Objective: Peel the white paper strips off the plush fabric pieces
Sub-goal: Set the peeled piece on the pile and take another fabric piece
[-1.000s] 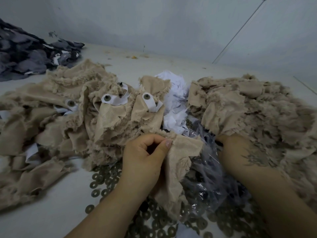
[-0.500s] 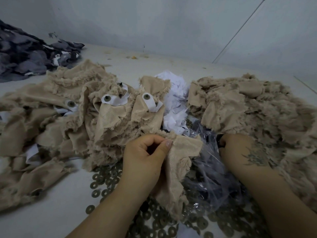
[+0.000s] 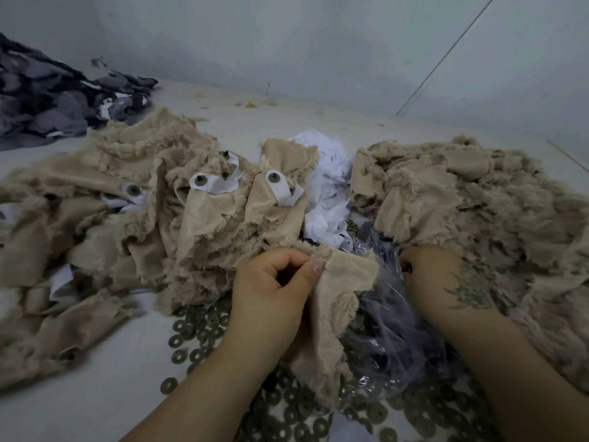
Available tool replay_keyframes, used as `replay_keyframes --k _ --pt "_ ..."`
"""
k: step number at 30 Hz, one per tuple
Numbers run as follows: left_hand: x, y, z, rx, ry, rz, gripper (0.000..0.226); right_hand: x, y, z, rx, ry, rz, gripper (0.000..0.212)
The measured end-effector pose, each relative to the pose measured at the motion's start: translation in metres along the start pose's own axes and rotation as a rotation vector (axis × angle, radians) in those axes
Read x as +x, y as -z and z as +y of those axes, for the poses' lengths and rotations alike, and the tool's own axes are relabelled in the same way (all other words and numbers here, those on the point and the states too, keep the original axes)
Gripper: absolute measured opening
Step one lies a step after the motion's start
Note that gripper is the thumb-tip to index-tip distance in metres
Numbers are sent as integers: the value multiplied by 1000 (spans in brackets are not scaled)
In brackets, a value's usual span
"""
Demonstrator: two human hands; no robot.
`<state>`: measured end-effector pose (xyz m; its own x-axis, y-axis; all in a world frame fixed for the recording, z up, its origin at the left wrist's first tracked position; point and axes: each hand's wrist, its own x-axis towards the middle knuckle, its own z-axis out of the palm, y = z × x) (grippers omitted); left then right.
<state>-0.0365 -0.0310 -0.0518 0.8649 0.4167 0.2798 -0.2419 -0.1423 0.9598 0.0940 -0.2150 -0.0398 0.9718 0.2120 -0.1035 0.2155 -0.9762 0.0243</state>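
As the left hand pinches a beige plush piece at centre frame, the right hand curls into a clear plastic bag; its grasp cannot be told.

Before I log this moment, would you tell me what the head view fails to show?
- Right hand fingertips: buried in the clear crinkled plastic bag; grip unknowable.
- Beige plush piece pinched by the left hand: no paper strip visible on it.
- Grey fabric pile: cut off left.
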Motion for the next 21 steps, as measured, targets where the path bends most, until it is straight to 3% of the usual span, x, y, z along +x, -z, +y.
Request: replay_keyframes --k 5,8,13,16,21 --pt "0 0 2 -2 5 11 16 -14 -2 1 216 -39 299 20" --pt "-1 1 3 -31 4 25 15 -26 14 -9 439 107 489 19" --pt "-1 2 6 -78 4 79 16 -58 33 -28 547 297 103 14" --pt "0 3 6 -119 30 91 14 -60 32 -32 710 257 -133 17" --pt "1 4 5 -136 32 80 14 -62 26 -38 1089 292 -289 12"
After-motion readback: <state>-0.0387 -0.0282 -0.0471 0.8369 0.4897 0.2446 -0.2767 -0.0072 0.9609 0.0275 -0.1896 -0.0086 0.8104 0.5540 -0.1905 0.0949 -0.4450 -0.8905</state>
